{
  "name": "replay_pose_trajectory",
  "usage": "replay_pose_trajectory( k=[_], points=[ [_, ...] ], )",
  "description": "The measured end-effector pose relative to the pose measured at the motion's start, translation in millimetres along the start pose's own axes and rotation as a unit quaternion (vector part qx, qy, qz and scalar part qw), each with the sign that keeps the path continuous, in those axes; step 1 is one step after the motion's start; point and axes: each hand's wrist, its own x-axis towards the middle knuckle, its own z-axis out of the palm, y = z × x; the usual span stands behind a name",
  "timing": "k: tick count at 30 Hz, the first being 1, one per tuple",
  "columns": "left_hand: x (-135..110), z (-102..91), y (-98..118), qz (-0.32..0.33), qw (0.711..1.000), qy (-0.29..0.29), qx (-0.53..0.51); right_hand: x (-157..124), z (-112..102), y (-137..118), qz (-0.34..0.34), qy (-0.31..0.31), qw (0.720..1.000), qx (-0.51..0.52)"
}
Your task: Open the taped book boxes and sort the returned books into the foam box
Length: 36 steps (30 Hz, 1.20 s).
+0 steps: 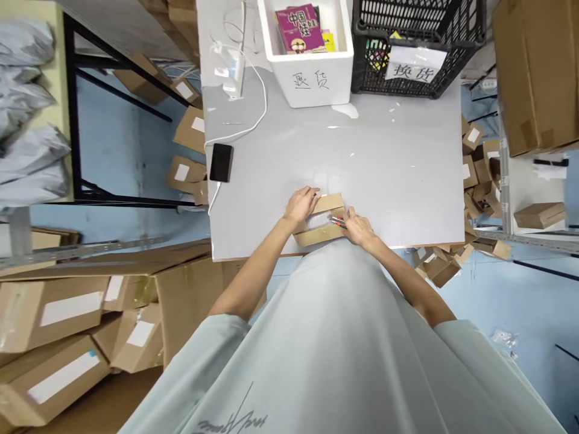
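Note:
A small cardboard box (pixel 320 236) lies with its flaps apart at the table's near edge, right in front of my body. Something whitish and translucent (pixel 319 220) shows inside it. My left hand (pixel 302 204) grips the box at its far left corner, fingers bent over the edge. At the right end of the box, my right hand (pixel 358 226) is closed around a slim red and black tool (pixel 338 222) that points left over the opening. The tool is too small to name for certain.
On the grey table (pixel 289 150) stand a white foam box (pixel 312 81) with books and a black plastic crate (pixel 416 66) at the back. A black phone (pixel 221 163), cable and power strip (pixel 235 75) lie left. Cardboard parcels (pixel 72 307) crowd both sides.

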Motion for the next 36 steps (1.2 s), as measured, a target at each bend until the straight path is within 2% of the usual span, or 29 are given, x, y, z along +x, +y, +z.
replay_pose_trajectory(
  k=[5, 9, 13, 16, 21, 26, 30, 33, 36],
  points=[
    [-35, -8.9, -3, 0.071, 0.997, 0.002, -0.028, -21, 7, -7, 0.019, -0.015, 0.999, -0.045],
    [-47, -5.4, 0, 0.112, 0.994, -0.006, -0.012, -26, 8, -7, 0.016, -0.011, 0.997, -0.074],
    [-43, 5.2, -1, 0.054, 0.997, -0.047, 0.015, -19, 10, -7, 0.013, -0.002, 0.992, -0.128],
    [-37, 8.8, -9, 0.001, 0.996, -0.086, 0.018, -14, 16, -4, -0.006, 0.026, 0.987, -0.161],
    [-29, 4.4, -26, -0.015, 0.997, -0.077, 0.007, -17, 31, 6, -0.048, 0.076, 0.981, -0.172],
    [-29, 7.1, -29, -0.004, 0.999, -0.037, -0.011, -39, 48, 22, -0.098, 0.113, 0.986, -0.071],
    [-36, 13.7, -25, 0.012, 1.000, 0.011, -0.016, -47, 54, 26, -0.079, 0.183, 0.977, 0.073],
    [-51, 13.3, -18, 0.014, 0.997, 0.072, -0.030, -41, 53, 24, -0.062, 0.218, 0.962, 0.153],
    [-78, 9.2, -6, 0.020, 0.993, 0.106, -0.055, -34, 50, 21, -0.046, 0.238, 0.945, 0.217]
  ],
)
